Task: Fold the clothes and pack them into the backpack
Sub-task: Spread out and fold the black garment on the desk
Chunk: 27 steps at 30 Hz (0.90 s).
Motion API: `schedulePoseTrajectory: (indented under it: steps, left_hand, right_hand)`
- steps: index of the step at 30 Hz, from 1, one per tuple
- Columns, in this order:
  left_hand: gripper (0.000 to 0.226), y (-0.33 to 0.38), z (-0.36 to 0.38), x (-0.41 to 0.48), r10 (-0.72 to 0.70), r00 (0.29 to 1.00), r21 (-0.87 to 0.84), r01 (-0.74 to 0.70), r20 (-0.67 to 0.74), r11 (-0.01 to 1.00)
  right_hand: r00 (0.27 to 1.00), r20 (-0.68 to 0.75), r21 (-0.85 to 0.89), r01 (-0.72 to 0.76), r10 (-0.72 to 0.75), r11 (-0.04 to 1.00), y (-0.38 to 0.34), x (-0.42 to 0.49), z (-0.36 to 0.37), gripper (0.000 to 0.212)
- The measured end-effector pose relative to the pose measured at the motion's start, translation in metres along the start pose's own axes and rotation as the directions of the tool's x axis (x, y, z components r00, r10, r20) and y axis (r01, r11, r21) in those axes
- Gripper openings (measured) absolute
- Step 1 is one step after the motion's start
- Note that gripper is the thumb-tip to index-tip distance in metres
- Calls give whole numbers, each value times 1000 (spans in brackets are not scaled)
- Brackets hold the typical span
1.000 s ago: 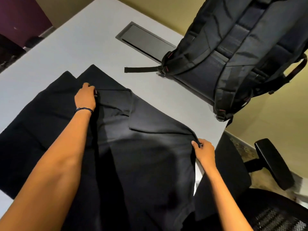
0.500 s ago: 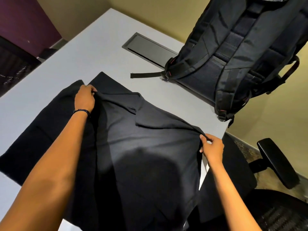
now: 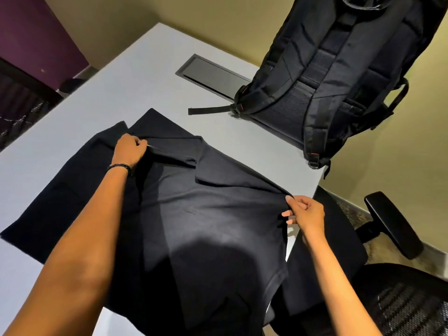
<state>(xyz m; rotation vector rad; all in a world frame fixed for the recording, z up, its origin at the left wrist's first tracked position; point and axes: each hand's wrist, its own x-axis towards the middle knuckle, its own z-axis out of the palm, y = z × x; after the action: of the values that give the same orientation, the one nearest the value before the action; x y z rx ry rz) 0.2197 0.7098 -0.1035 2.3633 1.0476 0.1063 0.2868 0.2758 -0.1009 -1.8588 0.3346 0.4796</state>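
A black collared shirt lies spread on the grey table, its near part hanging over the front edge. My left hand grips the cloth near the collar at the far left of the shirt. My right hand pinches the shirt's right edge close to the table's right side, lifting it slightly. A black backpack stands upright at the far right of the table, straps facing me, one strap end trailing left on the tabletop.
A dark cable hatch is set into the table behind the shirt. A black office chair with an armrest stands to the right, below the table edge. A dark chair back shows at far left.
Both hands have kept their hold on the shirt, and the right one has raised its edge a little. The view has tilted so more of the table's far side shows.
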Motion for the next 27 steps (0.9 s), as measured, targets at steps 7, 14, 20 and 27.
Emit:
schedulePoseTrajectory:
  steps: [7, 14, 20, 27]
  left_hand:
    - [32, -28, -5, -25, -70, 977, -89, 52, -201, 995]
    - [32, -69, -14, -64, -178, 960, -208, 133, -214, 969]
    - [37, -98, -26, -101, -249, 938, -275, 180, -241, 944]
    - [39, -118, -35, -129, -302, 902, -390, 170, -308, 905]
  right_hand:
    - [986, 168, -11, 9, -7, 1000, 7, -32, -17, 20]
    - [907, 421, -74, 9, 23, 997, 22, -63, -21, 32]
    - [845, 527, -162, -6, 92, 987, 40, -73, -30, 32]
    - [766, 619, -265, -2, 172, 964, 53, -87, -31, 29]
